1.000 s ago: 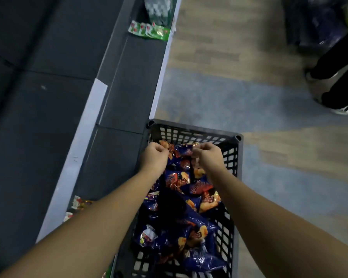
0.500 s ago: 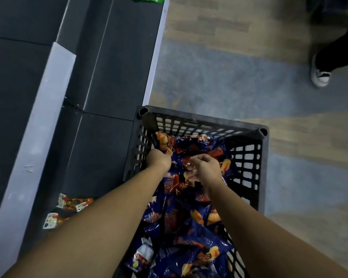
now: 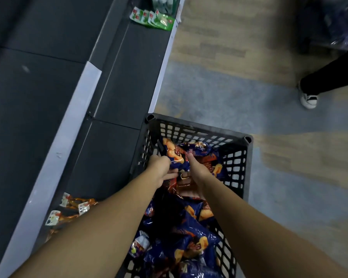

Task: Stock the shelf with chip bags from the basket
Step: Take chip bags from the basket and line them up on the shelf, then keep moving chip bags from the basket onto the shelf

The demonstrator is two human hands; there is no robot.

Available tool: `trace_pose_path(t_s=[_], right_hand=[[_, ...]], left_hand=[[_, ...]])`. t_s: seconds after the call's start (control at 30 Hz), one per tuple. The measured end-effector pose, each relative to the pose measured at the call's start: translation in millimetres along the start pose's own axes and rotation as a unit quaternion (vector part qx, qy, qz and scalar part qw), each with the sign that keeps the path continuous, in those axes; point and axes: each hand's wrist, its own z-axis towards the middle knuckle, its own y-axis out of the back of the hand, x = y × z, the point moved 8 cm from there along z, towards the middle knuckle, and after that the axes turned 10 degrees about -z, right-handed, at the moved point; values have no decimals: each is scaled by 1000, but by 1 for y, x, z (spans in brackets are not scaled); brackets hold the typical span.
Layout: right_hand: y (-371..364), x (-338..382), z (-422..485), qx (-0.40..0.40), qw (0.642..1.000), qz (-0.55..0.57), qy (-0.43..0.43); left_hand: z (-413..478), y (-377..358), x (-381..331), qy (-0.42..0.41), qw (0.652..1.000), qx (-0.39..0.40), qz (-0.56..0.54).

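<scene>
L fingers (image 3: pixel 172 175) curled tight round the near-left corner of a chip bag (image 3: pixel 176 157), blue/orange foil, so the L hand (image 3: pixel 160 170) has a firm grip on it. R hand (image 3: pixel 198 172) is on the same bag, at 3 o'clock of the L hand, the two nearly touching. One R digit lies straight up the bag's R side, pointing to 12. The rest are tucked into the foil, so I can't tell if they're clamped or just resting. The bag is tilted, its top edge at 12, and sits in the far half of the basket (image 3: pixel 199 129) on top of the pile, not out of it yet. More chip bags (image 3: pixel 191 233) fill the basket back toward 6, between my forearms. The basket is dark grey plastic w/ lattice walls, standing on the floor (image 3: pixel 229 93). At its 9 o'clock, right alongside, is the dark bottom shelf (image 3: pixel 113 153) w/ a white front strip. On that shelf, orange packets (image 3: pixel 76 205) lie at approx 8 o'clock of my hands, and green packets (image 3: pixel 151 19) are far off at 12. At 2 o'clock, well apart, are another person's dark trouser leg and a shoe (image 3: pixel 308 99).
</scene>
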Motion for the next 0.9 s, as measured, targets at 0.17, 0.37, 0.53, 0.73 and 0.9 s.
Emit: trace_pose_path(t_s=[0.17, 0.37, 0.53, 0.73, 0.9], right_hand=[[2, 6, -40, 44, 996, 74, 35], [34, 37, -104, -35, 969, 150, 192], [41, 75, -179, -35, 944, 99, 314], [4, 114, -277, 58, 911, 52, 405], [-60, 138, -361, 130, 880, -11, 457]], left_hand=[[-66, -17, -17, -7, 995, 90, -41], [-149, -15, -33, -44, 987, 152, 28], [-211, 17, -59, -126, 988, 83, -16], [-302, 100, -130, -338, 931, -98, -95], [-400, 153, -170, -476, 869, -102, -89]])
